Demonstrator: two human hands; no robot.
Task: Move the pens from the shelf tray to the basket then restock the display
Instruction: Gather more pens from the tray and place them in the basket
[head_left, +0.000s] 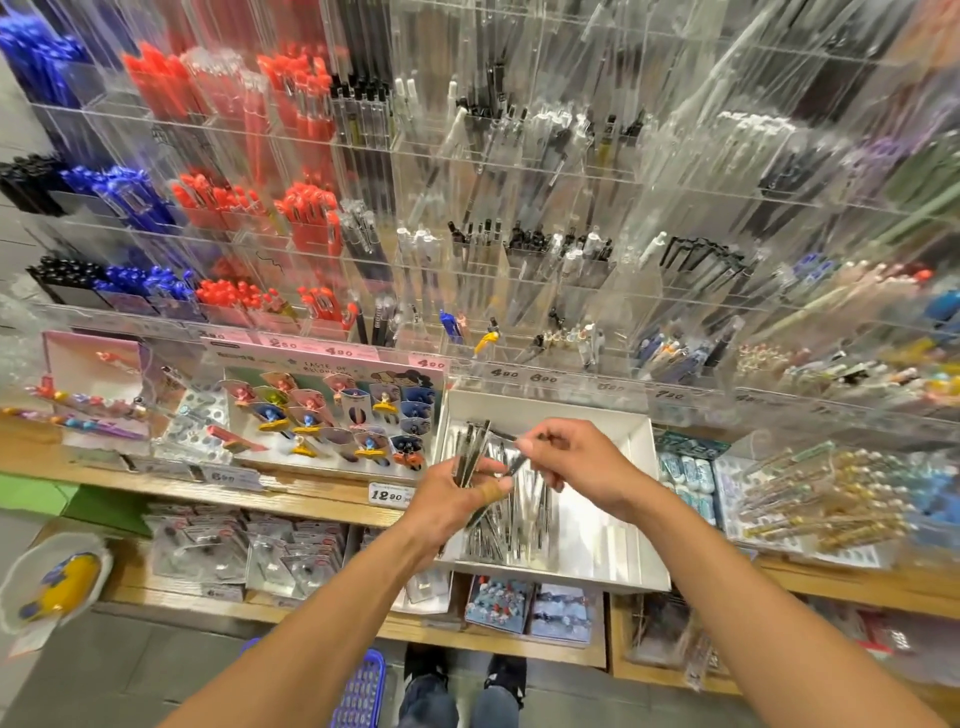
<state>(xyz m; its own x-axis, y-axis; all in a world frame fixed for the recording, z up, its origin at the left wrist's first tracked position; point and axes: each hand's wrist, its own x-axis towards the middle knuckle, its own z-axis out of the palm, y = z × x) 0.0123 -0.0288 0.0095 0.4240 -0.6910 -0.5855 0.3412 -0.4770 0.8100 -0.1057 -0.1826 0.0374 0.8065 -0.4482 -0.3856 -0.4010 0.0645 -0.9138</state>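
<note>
Up front, price tags read "12.90" (387, 494) and "4.90"; smaller print blurs. Over the white shelf tray (631, 431), the left hand (457, 496) grips a bundle of pens (471, 451); the right hand (569, 462) pinches one. A blue basket (358, 691) is half hidden below.

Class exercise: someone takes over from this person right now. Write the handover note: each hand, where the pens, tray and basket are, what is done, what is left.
Left hand: grips a bundle of pens, held upright over the tray.
Right hand: pinches one pen, bringing it to the bundle.
Tray: white, on the wooden shelf; loose pens lie in its left half.
Basket: blue, on the floor by the feet; contents not visible.
Done: some pens gathered in hand.
Left: gather the remaining pens, put them in the basket, then restock the display.
</note>
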